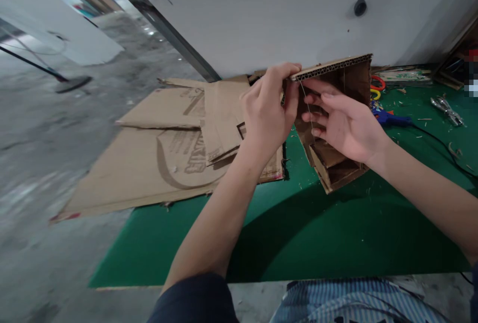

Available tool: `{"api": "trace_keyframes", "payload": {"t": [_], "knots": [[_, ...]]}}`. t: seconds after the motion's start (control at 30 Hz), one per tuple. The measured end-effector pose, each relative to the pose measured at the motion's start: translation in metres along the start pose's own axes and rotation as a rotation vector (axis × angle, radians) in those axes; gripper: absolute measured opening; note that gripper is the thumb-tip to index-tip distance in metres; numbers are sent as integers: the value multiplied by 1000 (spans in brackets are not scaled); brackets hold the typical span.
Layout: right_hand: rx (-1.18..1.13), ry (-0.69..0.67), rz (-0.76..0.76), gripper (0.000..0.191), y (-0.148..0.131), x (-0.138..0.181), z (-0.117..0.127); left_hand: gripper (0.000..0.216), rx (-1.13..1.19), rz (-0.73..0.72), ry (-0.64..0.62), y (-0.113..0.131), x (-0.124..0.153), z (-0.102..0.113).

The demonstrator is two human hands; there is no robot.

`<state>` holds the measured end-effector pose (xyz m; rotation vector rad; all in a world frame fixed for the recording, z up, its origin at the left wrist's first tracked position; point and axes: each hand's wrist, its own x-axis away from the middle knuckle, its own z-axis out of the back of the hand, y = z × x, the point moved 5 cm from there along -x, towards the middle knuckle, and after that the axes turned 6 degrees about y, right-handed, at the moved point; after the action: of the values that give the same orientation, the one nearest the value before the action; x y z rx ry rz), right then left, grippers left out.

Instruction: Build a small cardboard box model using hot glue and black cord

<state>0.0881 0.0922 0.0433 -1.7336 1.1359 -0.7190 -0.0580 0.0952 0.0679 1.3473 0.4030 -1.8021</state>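
In the head view, the cardboard box (pixel 357 83) is tilted above the right part of the green table (pixel 168 253), its open side toward the person. The left hand (pixel 269 104) pinches the near left corner of the top panel, with fingers over the edge and the thumb low beside it. The right hand (pixel 341 121) is at the opening, palm turned up and fingers apart and loosely curled; it is not closed around the box, and whether a fingertip touches the inside cannot be told. A thin strand (pixel 306 104) hangs from the panel's edge across those fingers.

The box looks light and dry, with little risk of slipping. Its corrugated top should be fairly stiff along the edge, yet the thin walls would probably bend or crease under a hard squeeze, and the joints may be weak. The thick top edge and the corners seem the best holds; the small inner flaps (pixel 328 155) look too flimsy to carry it. Flat cardboard (pixel 130 159) lies just left.
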Motion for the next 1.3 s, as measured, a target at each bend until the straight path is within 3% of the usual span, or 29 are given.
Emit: {"api": "trace_keyframes", "payload": {"t": [0.37, 0.9, 1.13, 1.3], "knots": [[127, 35, 52, 46, -3, 2, 3, 26, 4, 33, -59, -7, -1, 0], [185, 26, 112, 48, -5, 1, 6, 31, -44, -44, -81, -9, -4, 1], [79, 58, 76, 40, -7, 2, 5, 27, -44, -49, -55, -9, -2, 0], [164, 86, 208, 39, -3, 3, -1, 24, -46, -35, -67, -10, 0, -2]]}}
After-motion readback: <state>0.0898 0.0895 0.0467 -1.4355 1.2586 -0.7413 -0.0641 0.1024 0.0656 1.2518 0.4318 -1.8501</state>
